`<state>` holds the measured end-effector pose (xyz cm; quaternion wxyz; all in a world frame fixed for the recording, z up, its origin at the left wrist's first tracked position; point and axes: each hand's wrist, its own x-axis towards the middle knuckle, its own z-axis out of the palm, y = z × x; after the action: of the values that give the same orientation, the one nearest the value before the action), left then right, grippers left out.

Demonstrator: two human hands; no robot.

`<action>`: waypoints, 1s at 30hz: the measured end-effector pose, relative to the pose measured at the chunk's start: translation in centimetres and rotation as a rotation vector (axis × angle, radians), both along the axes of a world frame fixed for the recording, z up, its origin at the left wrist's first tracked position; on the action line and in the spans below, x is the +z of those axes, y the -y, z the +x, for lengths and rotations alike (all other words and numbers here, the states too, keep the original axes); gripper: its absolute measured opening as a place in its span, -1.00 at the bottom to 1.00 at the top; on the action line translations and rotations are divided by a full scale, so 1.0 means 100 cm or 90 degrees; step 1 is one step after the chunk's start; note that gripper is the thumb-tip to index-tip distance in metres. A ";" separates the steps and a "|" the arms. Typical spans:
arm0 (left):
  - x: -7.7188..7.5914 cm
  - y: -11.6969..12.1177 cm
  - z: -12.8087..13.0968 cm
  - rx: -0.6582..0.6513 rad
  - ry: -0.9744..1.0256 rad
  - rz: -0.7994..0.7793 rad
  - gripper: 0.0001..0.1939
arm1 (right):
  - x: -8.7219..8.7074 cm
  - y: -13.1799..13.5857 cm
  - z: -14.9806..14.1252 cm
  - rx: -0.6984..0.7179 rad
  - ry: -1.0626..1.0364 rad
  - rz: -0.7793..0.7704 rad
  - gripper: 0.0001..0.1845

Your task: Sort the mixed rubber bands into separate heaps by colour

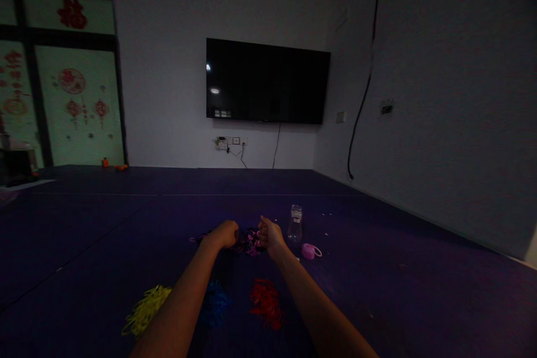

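Note:
Both my arms reach forward over a dark purple floor mat point(104, 246). My left hand point(226, 233) is closed in a fist on one side of a dark bundle of pink and black strings point(250, 240). My right hand point(269, 233) pinches the other side of the same bundle, fingers closed. Nearer to me on the mat lie a yellow string pile point(145, 309), a blue pile point(216, 302) partly behind my left forearm, and a red pile point(265, 302).
A clear plastic bottle point(295, 224) stands just right of my hands, with a pink lid point(309, 251) lying beside it. A black TV point(267, 80) hangs on the far wall. A glass door with red decorations point(71, 95) is at left.

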<state>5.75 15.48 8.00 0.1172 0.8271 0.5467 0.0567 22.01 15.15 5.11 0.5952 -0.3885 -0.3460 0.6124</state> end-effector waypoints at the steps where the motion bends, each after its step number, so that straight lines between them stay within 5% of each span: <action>1: 0.000 0.000 0.001 0.001 -0.003 0.003 -0.79 | 0.000 0.000 0.000 -0.002 0.003 0.000 -0.69; 15: -0.003 -0.002 0.003 0.025 0.089 0.031 -0.81 | -0.005 -0.004 0.003 -0.084 0.002 0.062 -0.66; 23: 0.015 -0.005 0.002 0.025 0.356 0.000 -0.95 | -0.012 -0.009 0.003 -0.113 0.138 0.120 -0.69; 30: 0.025 0.000 0.002 0.032 0.585 -0.063 -0.94 | -0.008 -0.004 -0.009 -0.050 0.239 0.142 -0.63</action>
<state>5.94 15.45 10.46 0.3854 0.6958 0.4601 0.3944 21.07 15.56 4.32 0.5831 -0.4406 -0.5013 0.4633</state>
